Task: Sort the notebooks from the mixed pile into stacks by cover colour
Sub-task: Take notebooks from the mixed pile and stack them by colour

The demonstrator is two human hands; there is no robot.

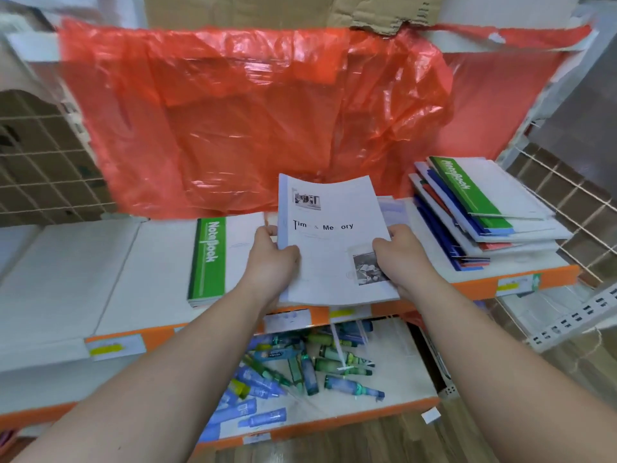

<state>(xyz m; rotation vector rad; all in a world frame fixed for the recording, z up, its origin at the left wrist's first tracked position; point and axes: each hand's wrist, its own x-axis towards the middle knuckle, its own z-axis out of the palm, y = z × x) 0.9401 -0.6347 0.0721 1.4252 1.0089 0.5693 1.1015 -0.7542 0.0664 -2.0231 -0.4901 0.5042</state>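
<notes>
Forearms (187, 345) reach forward; left hand (272, 262) and right hand (402, 253) pinch the side edges of a white notebook (334, 242), thumbs on top, probably choosing its stack.

Single head-worn wide view, looking forward and down, close over the shelf (110, 262)

White shelf (66, 279), orange front edge; red plastic sheet (233, 111) behind; torn cardboard (300, 11) above; wire grid panel (43, 155) left; wood floor (367, 442) below.
</notes>
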